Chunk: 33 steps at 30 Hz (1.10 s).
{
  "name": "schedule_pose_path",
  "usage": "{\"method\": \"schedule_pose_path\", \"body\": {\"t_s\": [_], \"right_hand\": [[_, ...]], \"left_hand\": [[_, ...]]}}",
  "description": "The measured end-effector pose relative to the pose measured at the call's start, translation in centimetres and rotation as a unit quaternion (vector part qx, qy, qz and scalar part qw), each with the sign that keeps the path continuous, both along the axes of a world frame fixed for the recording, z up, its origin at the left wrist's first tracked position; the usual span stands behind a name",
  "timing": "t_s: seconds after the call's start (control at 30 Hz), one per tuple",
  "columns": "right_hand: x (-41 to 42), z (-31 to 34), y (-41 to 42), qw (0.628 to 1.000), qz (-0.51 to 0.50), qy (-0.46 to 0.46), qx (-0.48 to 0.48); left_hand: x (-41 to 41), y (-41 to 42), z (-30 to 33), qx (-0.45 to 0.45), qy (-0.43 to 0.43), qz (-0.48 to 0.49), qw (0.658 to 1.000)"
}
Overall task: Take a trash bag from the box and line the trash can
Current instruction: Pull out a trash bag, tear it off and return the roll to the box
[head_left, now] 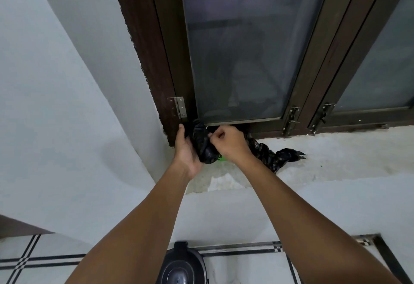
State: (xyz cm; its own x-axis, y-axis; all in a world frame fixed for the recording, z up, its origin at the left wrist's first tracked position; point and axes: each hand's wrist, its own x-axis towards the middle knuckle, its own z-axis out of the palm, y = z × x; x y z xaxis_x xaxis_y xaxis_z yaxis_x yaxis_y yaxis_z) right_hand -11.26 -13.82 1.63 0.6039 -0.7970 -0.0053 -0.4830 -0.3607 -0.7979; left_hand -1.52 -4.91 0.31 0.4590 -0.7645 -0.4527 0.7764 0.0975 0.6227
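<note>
A roll of black trash bags (207, 149) lies on the rough window sill (336, 156), at the lower left corner of the window. My left hand (187, 152) wraps around the roll's left side. My right hand (228, 142) pinches the black plastic at the top of the roll. A loose crumpled length of black bag (277, 157) trails off to the right behind my right wrist. Far below on the floor stands a dark trash can with a lid (182, 268), partly hidden between my forearms. No box is visible.
A brown-framed window (242, 48) with dark mesh panes rises straight ahead, shut, with latches (291, 120) at its bottom rail. White walls lie to the left and below the sill. A small green scrap (220, 158) peeks out beside the roll. The tiled floor (33, 261) lies below.
</note>
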Motion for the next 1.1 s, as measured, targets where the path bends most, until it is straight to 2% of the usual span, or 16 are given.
{"method": "schedule_pose_path", "body": {"t_s": [0.13,0.3,0.37,0.5,0.67,0.73,0.8,0.87,1.0,1.1], "right_hand": [[0.9,-0.1,0.3,0.988,0.057,-0.022,0.140],[1.0,0.4,0.8,0.977,0.064,-0.006,0.204],[1.2,0.0,0.9,0.982,0.037,-0.020,0.186],[1.5,-0.5,1.3,0.996,-0.011,-0.003,0.090],[0.8,-0.8,1.3,0.997,-0.056,-0.013,0.048],[0.7,-1.0,1.2,0.995,-0.056,-0.058,0.062],[0.6,-0.7,1.2,0.986,-0.067,-0.096,0.118],[0.6,-0.3,1.3,0.980,-0.070,-0.094,0.161],[0.4,0.4,1.7,0.981,-0.101,-0.099,0.129],[0.4,0.4,1.4,0.982,-0.118,-0.112,0.092]], "left_hand": [[0.4,0.1,0.3,0.030,0.014,0.035,0.999],[0.1,0.6,1.1,0.066,-0.023,0.003,0.998],[0.0,0.6,1.4,0.074,-0.049,-0.017,0.996],[-0.6,0.6,1.5,0.072,-0.098,-0.027,0.992],[-1.1,0.3,1.9,0.039,-0.131,-0.038,0.990],[-0.8,0.5,1.9,0.026,-0.133,-0.041,0.990],[-0.8,0.7,2.1,0.015,-0.136,-0.052,0.989],[-1.3,0.8,2.2,0.020,-0.140,-0.060,0.988],[-2.3,0.2,2.0,0.038,-0.156,-0.066,0.985],[-2.9,0.1,2.6,0.030,-0.203,-0.036,0.978]]}}
